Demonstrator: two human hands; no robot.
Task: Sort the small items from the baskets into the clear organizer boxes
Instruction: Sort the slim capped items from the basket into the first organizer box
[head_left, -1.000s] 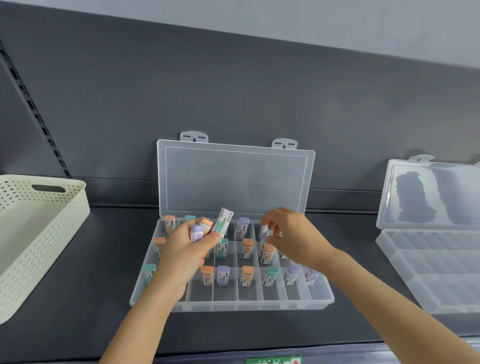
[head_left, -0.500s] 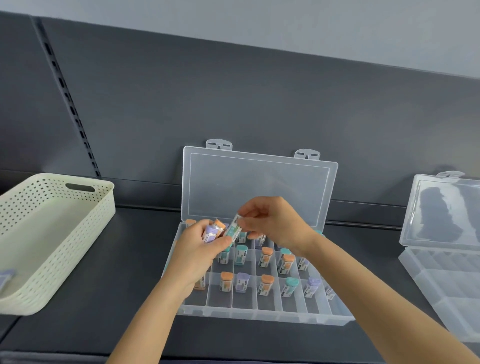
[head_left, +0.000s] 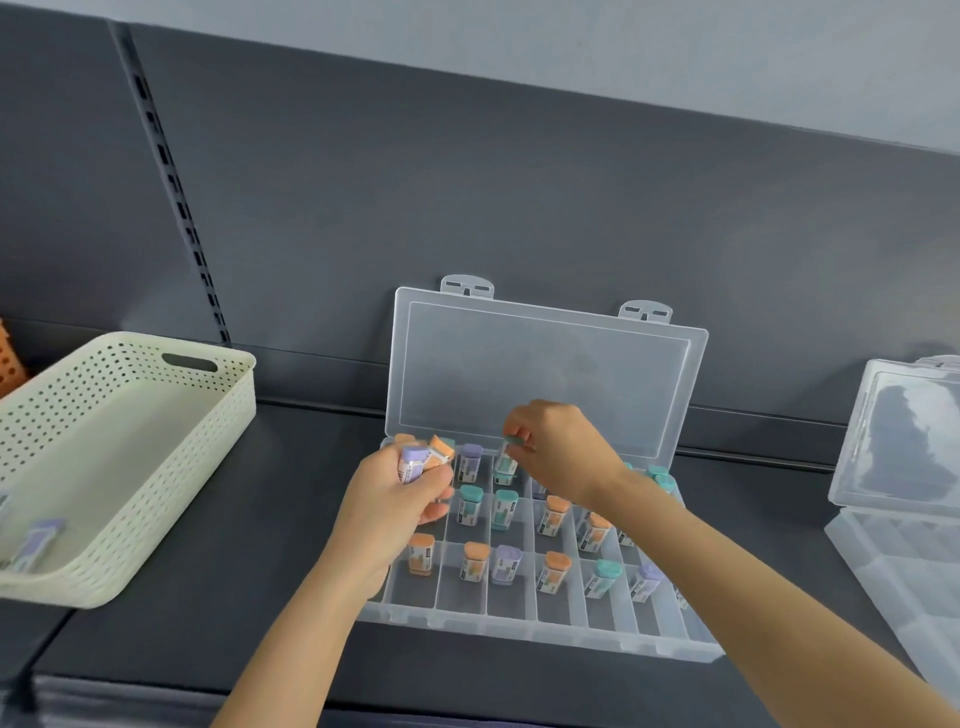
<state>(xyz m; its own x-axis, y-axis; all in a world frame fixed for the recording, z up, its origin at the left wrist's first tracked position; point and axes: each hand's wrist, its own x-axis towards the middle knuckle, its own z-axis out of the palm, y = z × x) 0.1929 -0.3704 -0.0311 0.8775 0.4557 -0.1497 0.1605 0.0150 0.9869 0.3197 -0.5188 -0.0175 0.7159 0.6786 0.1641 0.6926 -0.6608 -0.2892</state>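
Note:
A clear organizer box (head_left: 519, 626) lies open on the dark shelf, lid propped against the back wall. Several small erasers with orange, teal and purple ends sit in its compartments. My left hand (head_left: 387, 512) hovers over the box's left side and grips a purple eraser (head_left: 410, 462) and an orange one (head_left: 440, 451). My right hand (head_left: 558, 449) pinches a teal eraser (head_left: 506, 456) over a back-row compartment near the middle. A cream perforated basket (head_left: 156, 499) stands to the left with a purple eraser (head_left: 39, 543) lying inside.
A second clear organizer box (head_left: 904, 540) stands open at the right edge. An orange basket (head_left: 8, 358) peeks in at the far left. A slotted upright rail (head_left: 171, 182) runs up the dark back wall.
My right hand has taken the teal eraser from my left hand's bundle and lowered it to the right over the back row. The view has swung left, showing more of the basket.

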